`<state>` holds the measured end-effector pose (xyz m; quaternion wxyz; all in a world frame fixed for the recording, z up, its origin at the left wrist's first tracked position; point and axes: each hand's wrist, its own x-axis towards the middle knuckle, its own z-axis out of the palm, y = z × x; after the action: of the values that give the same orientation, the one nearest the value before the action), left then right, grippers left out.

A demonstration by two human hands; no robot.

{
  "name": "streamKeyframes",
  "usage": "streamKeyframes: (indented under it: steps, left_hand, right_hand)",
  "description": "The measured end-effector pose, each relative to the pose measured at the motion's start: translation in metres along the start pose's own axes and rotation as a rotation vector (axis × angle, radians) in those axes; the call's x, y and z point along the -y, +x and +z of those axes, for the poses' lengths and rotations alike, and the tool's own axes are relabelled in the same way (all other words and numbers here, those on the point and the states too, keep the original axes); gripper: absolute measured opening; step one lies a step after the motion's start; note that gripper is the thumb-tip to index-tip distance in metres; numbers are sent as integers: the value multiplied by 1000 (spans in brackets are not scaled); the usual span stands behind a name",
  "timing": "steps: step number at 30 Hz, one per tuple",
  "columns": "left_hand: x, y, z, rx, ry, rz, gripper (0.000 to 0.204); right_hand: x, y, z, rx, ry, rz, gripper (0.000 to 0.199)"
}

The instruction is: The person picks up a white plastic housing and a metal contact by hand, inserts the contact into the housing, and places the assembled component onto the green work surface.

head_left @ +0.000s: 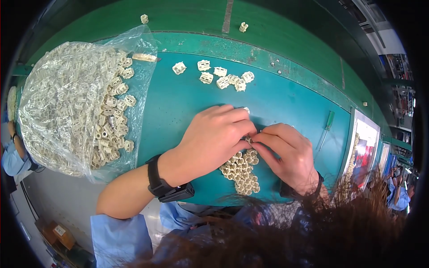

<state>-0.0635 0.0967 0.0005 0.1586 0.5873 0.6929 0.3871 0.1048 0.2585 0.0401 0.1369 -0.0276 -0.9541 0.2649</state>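
Head-worn fisheye, close above workbench

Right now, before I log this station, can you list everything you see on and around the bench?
Clear plastic bag of cream plastic parts: one, heaped full, open, left end of the bench.
Loose cream plastic parts: about eight, scattered at the far middle.
Packed cluster of cream plastic parts: one, near edge, under the hands.
Stray cream parts: two, on the green ledge beyond.
Green-handled screwdriver: one, lying at the right.
Teal bench top: one.
Black wristband: one, on the left wrist.
Left hand: fingertips pinched at a small part above the cluster.
Right hand: fingertips meeting the left's in the same grip.
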Motion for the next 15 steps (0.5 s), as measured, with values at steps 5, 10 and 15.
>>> streamKeyframes:
  steps: [5,10,15]
  left_hand:
    - [-1,1,0,-3,3,2,21]
    - [0,0,-1,1,6,4,21]
    - [-1,1,-1,8,0,-5,21]
  right_hand:
    - [-1,-1,1,-17,6,10,24]
    - [-2,-1,3,-30,22,16,23]
    - [-3,-1,3,-37,37,12,23]
